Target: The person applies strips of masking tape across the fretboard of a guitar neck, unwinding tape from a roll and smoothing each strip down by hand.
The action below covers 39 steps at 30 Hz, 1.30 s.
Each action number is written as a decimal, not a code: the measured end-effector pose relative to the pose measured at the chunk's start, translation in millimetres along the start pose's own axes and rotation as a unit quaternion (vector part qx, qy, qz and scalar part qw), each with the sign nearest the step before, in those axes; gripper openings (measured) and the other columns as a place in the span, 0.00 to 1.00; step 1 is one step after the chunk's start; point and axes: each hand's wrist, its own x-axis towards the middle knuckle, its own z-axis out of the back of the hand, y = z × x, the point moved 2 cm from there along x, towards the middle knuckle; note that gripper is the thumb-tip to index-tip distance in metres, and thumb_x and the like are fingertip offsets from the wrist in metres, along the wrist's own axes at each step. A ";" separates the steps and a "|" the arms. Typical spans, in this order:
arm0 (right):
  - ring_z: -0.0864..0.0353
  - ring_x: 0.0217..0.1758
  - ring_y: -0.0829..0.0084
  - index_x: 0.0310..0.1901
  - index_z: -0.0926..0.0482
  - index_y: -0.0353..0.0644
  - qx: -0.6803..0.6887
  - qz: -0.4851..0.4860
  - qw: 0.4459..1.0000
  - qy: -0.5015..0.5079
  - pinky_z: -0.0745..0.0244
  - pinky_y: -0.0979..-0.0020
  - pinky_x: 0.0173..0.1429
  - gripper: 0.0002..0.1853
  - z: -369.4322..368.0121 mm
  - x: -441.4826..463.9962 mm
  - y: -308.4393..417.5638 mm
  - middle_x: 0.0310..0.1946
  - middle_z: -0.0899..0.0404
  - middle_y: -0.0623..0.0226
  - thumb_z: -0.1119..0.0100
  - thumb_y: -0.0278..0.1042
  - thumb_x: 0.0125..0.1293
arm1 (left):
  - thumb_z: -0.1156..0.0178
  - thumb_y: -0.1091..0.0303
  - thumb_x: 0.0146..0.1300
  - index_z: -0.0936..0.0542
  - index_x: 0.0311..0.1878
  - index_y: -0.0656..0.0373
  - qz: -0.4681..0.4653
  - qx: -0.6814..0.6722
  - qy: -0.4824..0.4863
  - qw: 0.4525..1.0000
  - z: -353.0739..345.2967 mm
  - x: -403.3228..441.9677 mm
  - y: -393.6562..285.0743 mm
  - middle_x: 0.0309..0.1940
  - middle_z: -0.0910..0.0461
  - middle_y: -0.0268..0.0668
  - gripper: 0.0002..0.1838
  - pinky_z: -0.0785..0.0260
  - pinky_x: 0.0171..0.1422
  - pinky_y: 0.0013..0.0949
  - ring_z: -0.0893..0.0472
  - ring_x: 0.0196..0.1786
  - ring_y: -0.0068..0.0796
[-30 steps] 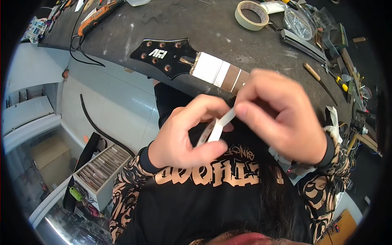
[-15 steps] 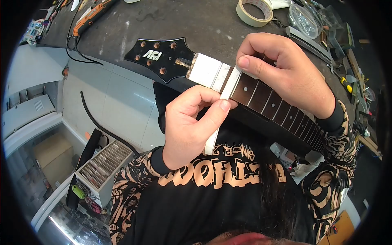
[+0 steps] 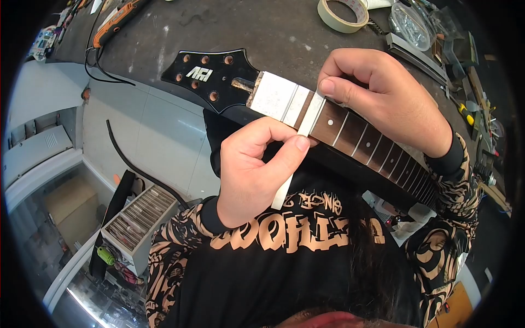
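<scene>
A guitar neck [image 3: 377, 146] with a dark fretboard and a black headstock [image 3: 210, 79] lies diagonally before me. White masking tape [image 3: 272, 97] covers the fretboard nearest the headstock. Across the board, beside a fret, runs a narrow strip of masking tape [image 3: 310, 116]. My left hand [image 3: 260, 167] pinches this strip between thumb and fingers at the neck's near edge, and its loose end hangs below toward my shirt. At the far edge my right hand [image 3: 380, 98] has its thumb and curled finger closed at the strip's upper end.
A roll of masking tape [image 3: 343, 15] sits on the dark workbench [image 3: 262, 44]. An orange corded tool [image 3: 114, 24] lies at upper left. Metal bars [image 3: 418, 57] and other tools crowd the right side. A box of stacked thin pieces [image 3: 139, 221] stands lower left.
The strip now lies flatter across the fretboard. Both hands keep their pinch and have shifted only slightly. The view has moved a little.
</scene>
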 end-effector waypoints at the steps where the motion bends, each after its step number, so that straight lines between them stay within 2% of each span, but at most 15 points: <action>1: 0.24 0.41 0.83 0.47 0.15 0.32 -0.006 0.001 1.000 0.001 0.25 0.72 0.47 0.12 0.1 0.2 -0.4 0.34 0.19 0.75 0.34 0.34 0.88 | 0.34 0.78 0.86 0.12 0.51 0.68 0.001 0.004 -0.001 1.000 -0.1 0.0 -0.5 0.44 0.06 0.40 0.04 0.25 0.41 0.24 0.17 0.38 0.13; 21: 0.23 0.40 0.85 0.48 0.15 0.33 -0.013 -0.006 1.000 0.019 0.24 0.73 0.47 0.12 0.2 0.5 1.1 0.35 0.19 0.76 0.33 0.35 0.89 | 0.33 0.78 0.85 0.12 0.50 0.69 -0.006 0.023 0.001 1.000 1.1 -2.0 -3.2 0.44 0.07 0.38 0.04 0.27 0.43 0.23 0.18 0.39 0.11; 24: 0.23 0.40 0.85 0.48 0.15 0.33 -0.022 -0.006 0.999 0.034 0.24 0.73 0.47 0.12 1.5 2.5 -0.8 0.35 0.18 0.76 0.33 0.35 0.89 | 0.29 0.78 0.82 0.09 0.49 0.67 0.011 -0.008 -0.008 1.000 2.3 -2.1 -1.3 0.45 0.06 0.33 0.02 0.19 0.56 0.26 0.13 0.48 0.15; 32: 0.22 0.41 0.85 0.49 0.15 0.33 -0.013 -0.009 0.999 0.035 0.23 0.73 0.48 0.12 0.9 2.1 -0.5 0.35 0.17 0.75 0.33 0.35 0.89 | 0.30 0.80 0.82 0.10 0.48 0.67 0.024 -0.013 -0.023 0.999 -0.3 -3.0 -5.0 0.45 0.06 0.33 0.02 0.19 0.57 0.27 0.13 0.49 0.16; 35: 0.22 0.41 0.85 0.49 0.15 0.33 -0.017 -0.011 0.999 0.037 0.23 0.73 0.49 0.12 1.6 2.0 0.4 0.35 0.17 0.75 0.33 0.35 0.89 | 0.30 0.80 0.82 0.10 0.49 0.67 0.024 -0.016 -0.025 0.999 -1.4 -3.3 -6.9 0.45 0.06 0.33 0.02 0.20 0.57 0.27 0.13 0.49 0.15; 37: 0.22 0.41 0.85 0.49 0.15 0.33 -0.017 -0.013 0.999 0.040 0.23 0.73 0.48 0.12 1.4 2.3 0.6 0.36 0.17 0.75 0.33 0.35 0.90 | 0.30 0.80 0.83 0.11 0.49 0.67 0.015 -0.004 -0.020 1.000 -1.0 -3.2 -6.8 0.43 0.08 0.32 0.02 0.23 0.52 0.25 0.16 0.45 0.14; 39: 0.22 0.41 0.85 0.49 0.15 0.33 -0.015 -0.020 0.999 0.046 0.23 0.73 0.48 0.12 1.8 3.5 0.2 0.36 0.17 0.75 0.34 0.36 0.90 | 0.30 0.79 0.84 0.13 0.49 0.68 -0.003 0.019 -0.012 1.000 0.6 -2.4 -4.2 0.39 0.11 0.31 0.02 0.30 0.43 0.23 0.20 0.38 0.11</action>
